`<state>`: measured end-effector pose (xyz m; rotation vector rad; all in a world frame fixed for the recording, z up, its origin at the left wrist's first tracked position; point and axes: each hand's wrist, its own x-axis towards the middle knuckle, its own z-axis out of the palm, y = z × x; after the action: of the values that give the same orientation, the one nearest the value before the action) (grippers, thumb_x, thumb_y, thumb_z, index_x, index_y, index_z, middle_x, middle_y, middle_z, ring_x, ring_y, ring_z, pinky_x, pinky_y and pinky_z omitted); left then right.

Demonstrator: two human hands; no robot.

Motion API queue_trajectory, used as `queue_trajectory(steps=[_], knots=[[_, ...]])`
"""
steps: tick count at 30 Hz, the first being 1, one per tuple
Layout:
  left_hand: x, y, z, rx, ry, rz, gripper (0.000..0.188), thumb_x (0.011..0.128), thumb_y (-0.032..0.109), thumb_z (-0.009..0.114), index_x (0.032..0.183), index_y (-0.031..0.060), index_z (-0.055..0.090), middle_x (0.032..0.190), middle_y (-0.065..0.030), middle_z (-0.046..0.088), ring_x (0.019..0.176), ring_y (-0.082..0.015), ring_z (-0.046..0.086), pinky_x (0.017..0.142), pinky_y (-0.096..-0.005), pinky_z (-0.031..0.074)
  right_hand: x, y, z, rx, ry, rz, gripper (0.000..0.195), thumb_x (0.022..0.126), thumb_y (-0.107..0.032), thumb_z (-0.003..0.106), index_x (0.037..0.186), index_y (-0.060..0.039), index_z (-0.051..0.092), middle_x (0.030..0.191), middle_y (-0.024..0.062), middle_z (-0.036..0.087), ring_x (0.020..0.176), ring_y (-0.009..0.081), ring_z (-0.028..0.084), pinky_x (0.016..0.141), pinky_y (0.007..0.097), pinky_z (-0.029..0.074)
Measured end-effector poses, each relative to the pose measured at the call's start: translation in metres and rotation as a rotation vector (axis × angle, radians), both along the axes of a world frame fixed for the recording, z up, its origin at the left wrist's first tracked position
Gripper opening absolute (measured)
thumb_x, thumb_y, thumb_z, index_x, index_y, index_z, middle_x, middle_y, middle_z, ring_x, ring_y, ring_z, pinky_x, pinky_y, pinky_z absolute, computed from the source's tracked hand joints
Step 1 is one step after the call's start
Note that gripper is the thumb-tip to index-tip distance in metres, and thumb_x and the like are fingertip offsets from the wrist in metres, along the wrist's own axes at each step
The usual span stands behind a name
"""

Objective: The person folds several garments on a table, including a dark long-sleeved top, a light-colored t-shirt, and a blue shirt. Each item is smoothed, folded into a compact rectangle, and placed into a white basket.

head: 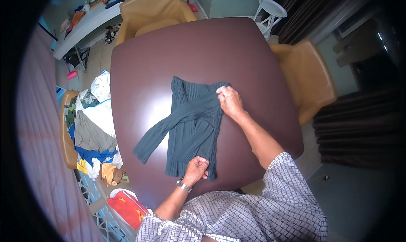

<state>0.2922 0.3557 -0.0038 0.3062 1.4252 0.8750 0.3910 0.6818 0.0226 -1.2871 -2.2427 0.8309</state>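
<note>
A dark green ribbed long-sleeved top lies on the brown table, its body roughly a narrow rectangle. One sleeve crosses the body and sticks out past its left edge onto the table. The other sleeve lies bent within the body. At the far right corner of the garment, my right hand pinches the fabric near the shoulder. My left hand, with a metal watch on its wrist, grips the cloth near the edge closest to me.
A tan armchair at the left bears heaped clothes. Two more tan armchairs stand at the far side and the right. Red cloth lies in a white container at lower left. A white stool stands beyond the table.
</note>
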Motion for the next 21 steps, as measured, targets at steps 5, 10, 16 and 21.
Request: queue_trajectory(steps=[5,10,16,21], knots=[[0.001,-0.003,-0.008,0.005,-0.025,0.026,0.015,0.107,0.014,0.071,0.104,0.0025,0.062,0.077,-0.0011,0.066,0.057,-0.0091,0.066,0.048,-0.0266,0.058,0.005,0.039,0.002,-0.049,-0.241,-0.066,0.028,0.100,-0.010,0.069,0.126,-0.0194,0.072,0.126,0.0160,0.066,0.119,0.0398,0.068,0.100,0.0527,0.057],[0.001,-0.003,-0.009,0.005,-0.035,0.031,0.013,0.107,0.013,0.071,0.104,0.0033,0.062,0.077,-0.0012,0.066,0.057,-0.0088,0.066,0.047,-0.0264,0.058,0.003,0.044,-0.003,-0.093,-0.299,0.003,0.017,0.099,-0.009,0.071,0.114,-0.0168,0.074,0.121,0.0147,0.065,0.118,0.0369,0.068,0.100,0.0499,0.057],[0.000,-0.003,-0.006,0.015,-0.076,0.046,0.011,0.107,0.012,0.070,0.104,0.0045,0.062,0.078,-0.0009,0.067,0.057,-0.0084,0.066,0.049,-0.0257,0.058,0.000,0.042,-0.004,-0.046,-0.226,-0.014,0.006,0.098,-0.012,0.073,0.104,-0.0143,0.072,0.110,0.0130,0.066,0.106,0.0363,0.070,0.094,0.0496,0.058],[-0.001,-0.009,-0.005,0.065,-0.102,0.020,0.011,0.107,0.012,0.070,0.104,0.0053,0.061,0.079,-0.0010,0.068,0.058,-0.0097,0.068,0.049,-0.0248,0.057,-0.014,0.025,0.006,0.235,0.108,0.017,0.006,0.100,-0.014,0.072,0.106,-0.0143,0.072,0.112,0.0119,0.064,0.105,0.0378,0.069,0.090,0.0500,0.059]])
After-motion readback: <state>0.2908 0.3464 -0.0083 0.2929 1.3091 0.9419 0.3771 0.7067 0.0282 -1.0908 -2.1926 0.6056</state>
